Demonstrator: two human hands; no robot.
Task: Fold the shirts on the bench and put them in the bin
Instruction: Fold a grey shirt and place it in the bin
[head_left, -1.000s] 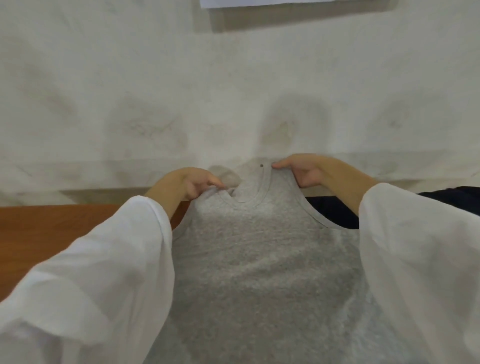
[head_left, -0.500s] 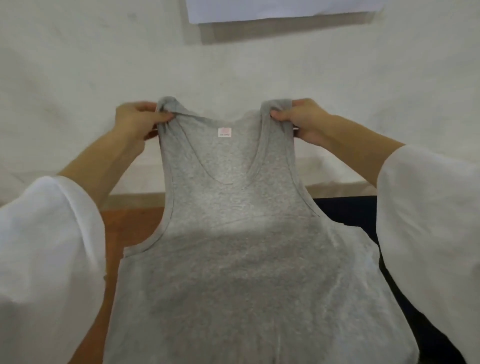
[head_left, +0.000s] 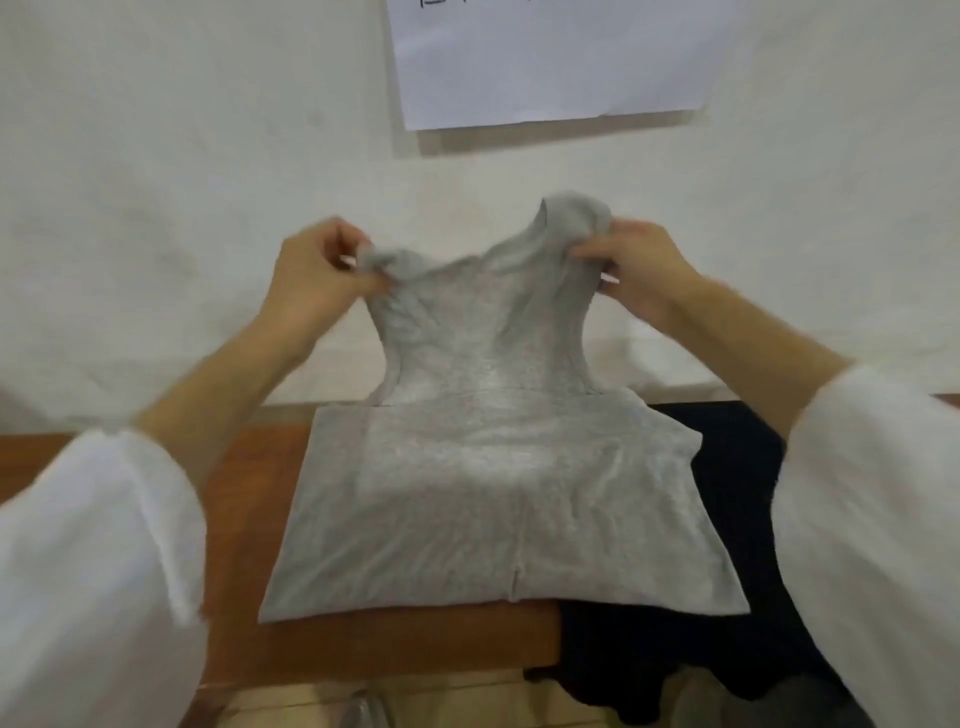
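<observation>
Wooden bench (head_left: 249, 519) against a white wall (head_left: 156, 156); paper sheet (head_left: 545, 57) taped above. Grey shirt (head_left: 483, 499) lies on the bench, partly over dark clothing (head_left: 727, 519). Left hand (head_left: 311, 280) and right hand (head_left: 639, 265) each pinch a raised strap.

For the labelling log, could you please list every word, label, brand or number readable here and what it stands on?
Unreadable: a few dark marks at the top edge of the white paper sheet on the wall, cropped.
No label or print shows on the grey tank top.
No text shows on the dark garment.
</observation>
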